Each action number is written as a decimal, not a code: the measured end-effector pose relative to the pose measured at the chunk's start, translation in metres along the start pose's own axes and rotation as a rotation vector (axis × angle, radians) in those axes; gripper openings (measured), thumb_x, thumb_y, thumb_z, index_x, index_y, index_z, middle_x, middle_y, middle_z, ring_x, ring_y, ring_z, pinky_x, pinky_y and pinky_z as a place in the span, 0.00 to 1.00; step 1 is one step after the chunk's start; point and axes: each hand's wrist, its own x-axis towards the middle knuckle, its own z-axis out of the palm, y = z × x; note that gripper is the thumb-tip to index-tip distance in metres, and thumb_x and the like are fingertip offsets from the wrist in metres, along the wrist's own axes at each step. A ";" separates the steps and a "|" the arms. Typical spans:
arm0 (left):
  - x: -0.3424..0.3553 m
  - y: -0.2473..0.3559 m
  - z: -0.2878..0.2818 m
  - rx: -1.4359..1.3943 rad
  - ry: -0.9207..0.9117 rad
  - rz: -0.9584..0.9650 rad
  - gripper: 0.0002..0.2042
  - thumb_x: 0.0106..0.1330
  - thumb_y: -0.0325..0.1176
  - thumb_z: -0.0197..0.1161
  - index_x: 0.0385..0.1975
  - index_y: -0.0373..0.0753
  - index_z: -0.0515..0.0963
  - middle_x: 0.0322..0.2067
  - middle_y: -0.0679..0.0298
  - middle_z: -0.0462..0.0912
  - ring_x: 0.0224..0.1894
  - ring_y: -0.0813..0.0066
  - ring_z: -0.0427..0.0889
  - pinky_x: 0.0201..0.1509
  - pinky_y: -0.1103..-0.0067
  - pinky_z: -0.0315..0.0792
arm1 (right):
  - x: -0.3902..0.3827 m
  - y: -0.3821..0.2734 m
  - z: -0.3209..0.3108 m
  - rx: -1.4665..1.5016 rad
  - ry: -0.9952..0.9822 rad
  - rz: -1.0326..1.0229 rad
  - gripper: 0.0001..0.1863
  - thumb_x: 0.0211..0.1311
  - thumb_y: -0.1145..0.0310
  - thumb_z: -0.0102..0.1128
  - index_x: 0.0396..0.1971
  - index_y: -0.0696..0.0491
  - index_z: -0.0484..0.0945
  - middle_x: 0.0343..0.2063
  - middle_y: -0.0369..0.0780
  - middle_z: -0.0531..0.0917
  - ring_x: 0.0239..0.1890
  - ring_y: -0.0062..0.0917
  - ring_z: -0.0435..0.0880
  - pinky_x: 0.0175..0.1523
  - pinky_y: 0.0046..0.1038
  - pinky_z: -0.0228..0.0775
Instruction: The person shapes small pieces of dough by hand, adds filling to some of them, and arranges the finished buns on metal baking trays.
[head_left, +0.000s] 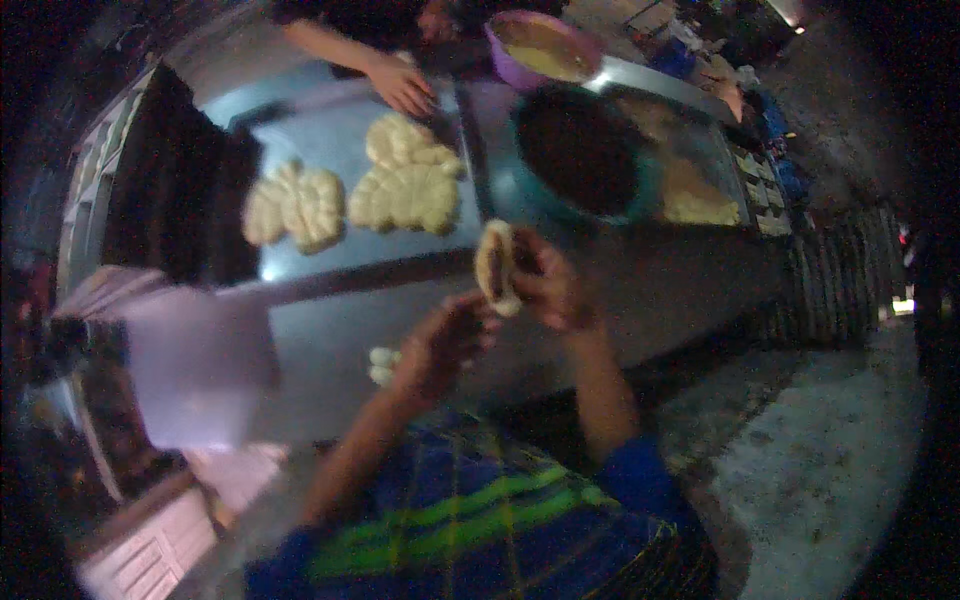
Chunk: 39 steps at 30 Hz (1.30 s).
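Dough piece (pixel 487 272) with a dark strip along its middle stands roughly on edge above the near side of the surface (pixel 330 335), gripped by the right hand (pixel 550 287), whose fingers close on its right side. The left hand (pixel 440 345) is half curled just below it; blur hides whether its fingertips meet the lower end (I cannot tell if it shares the load). Beyond, two clusters of pale dough (pixel 410 180) lie on a metal tray (pixel 335 125), and a co-worker's hand (pixel 402 88) rests near the tray's far edge. To the right of the tray sits a teal basin (pixel 648 185) with dark contents.

As I judge it, the soft piece is the weak point. If the right fingers pinch too hard, the wall may thin or tear, and whatever is dark inside, if it is filling, could smear onto the rim and keep the edges from sticking. Should the left hand give no support, the lower end could sag or stretch under its own weight. Over the tray, two people reaching together might bump hands and dent the clusters.
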 end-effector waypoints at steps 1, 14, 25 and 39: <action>-0.006 0.003 0.003 -0.023 0.024 -0.050 0.23 0.73 0.53 0.45 0.56 0.42 0.70 0.52 0.57 0.75 0.52 0.62 0.78 0.44 0.65 0.78 | -0.004 0.012 0.014 0.057 0.008 -0.027 0.27 0.62 0.76 0.61 0.62 0.51 0.67 0.53 0.37 0.78 0.53 0.23 0.78 0.58 0.29 0.73; -0.045 0.011 -0.039 -0.334 -0.055 0.174 0.18 0.72 0.48 0.53 0.54 0.44 0.72 0.48 0.62 0.78 0.50 0.69 0.78 0.51 0.72 0.78 | -0.016 0.085 0.069 0.255 0.189 -0.159 0.27 0.64 0.80 0.56 0.64 0.48 0.67 0.55 0.38 0.77 0.56 0.27 0.77 0.61 0.33 0.73; -0.081 0.059 -0.040 0.305 0.140 0.508 0.12 0.63 0.27 0.64 0.43 0.39 0.71 0.41 0.63 0.78 0.45 0.75 0.79 0.48 0.77 0.75 | -0.024 0.062 0.120 -1.550 0.002 -0.643 0.19 0.53 0.77 0.65 0.47 0.51 0.82 0.53 0.42 0.77 0.50 0.34 0.81 0.53 0.32 0.77; -0.086 0.068 -0.083 0.215 -0.040 0.062 0.15 0.70 0.41 0.59 0.48 0.37 0.76 0.44 0.63 0.80 0.45 0.74 0.79 0.50 0.76 0.75 | -0.012 0.046 0.144 -1.594 -0.061 -0.640 0.17 0.52 0.72 0.67 0.44 0.52 0.80 0.35 0.39 0.81 0.38 0.35 0.82 0.43 0.33 0.78</action>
